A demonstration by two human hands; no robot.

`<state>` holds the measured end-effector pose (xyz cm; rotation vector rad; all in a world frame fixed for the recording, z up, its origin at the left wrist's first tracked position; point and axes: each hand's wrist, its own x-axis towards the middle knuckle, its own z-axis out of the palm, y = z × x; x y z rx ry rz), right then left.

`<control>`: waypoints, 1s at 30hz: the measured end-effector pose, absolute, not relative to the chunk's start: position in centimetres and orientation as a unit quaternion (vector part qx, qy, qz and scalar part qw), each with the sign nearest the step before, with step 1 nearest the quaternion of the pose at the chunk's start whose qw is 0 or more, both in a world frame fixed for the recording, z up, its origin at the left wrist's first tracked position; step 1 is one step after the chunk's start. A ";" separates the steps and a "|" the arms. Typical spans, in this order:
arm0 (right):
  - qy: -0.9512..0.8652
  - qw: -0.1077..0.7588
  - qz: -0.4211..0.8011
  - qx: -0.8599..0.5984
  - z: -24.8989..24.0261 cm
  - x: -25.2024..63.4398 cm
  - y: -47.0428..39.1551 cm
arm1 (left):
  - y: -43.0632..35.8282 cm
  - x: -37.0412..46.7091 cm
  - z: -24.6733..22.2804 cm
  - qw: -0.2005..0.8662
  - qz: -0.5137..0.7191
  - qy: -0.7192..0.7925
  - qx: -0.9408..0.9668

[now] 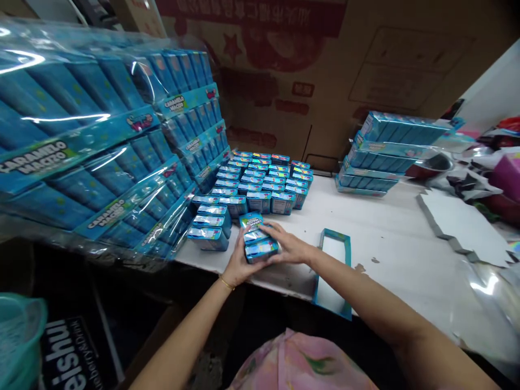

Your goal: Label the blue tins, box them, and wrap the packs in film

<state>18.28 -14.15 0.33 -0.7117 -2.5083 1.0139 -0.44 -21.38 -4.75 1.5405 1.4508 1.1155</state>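
Both hands grip a short row of small blue candy boxes (260, 249) at the table's front edge. My left hand (239, 262) is closed around their left side; my right hand (288, 246) presses from the right, its fingers over the top. The rearmost of these boxes tilts, showing a "Caramelo Macizo" label. Just left of the hands stand several more blue boxes (208, 238) in a row. Behind them, many upright boxes (260, 187) are grouped in rows. Right of my right hand lies a shallow blue tray (335, 271) with a white bottom, partly covered by my forearm.
Plastic-wrapped stacks of filled blue trays (109, 141) rise on the left. More filled trays (385, 154) are stacked at the back right. A large cardboard carton (325, 76) stands behind. Stacked white cut-out sheets (467, 225) lie on the white table (390, 238). A turquoise basket (20, 336) is lower left.
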 end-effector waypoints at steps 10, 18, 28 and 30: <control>-0.947 0.007 0.176 -0.270 -1.5 14.2 -8.5 | -25.3 -1.1 -3.5 0.464 0.437 0.552 0.538; -0.888 -0.032 0.344 -0.303 3.5 13.9 -7.3 | -25.2 -1.6 -4.4 0.288 0.486 0.551 0.614; -0.513 0.433 0.643 -0.368 -2.9 13.0 -17.3 | -24.6 -1.3 -5.1 0.485 0.501 0.499 0.515; -0.449 0.471 0.677 -0.343 -2.8 13.0 -19.2 | -24.7 0.0 -4.8 0.485 0.520 0.500 0.494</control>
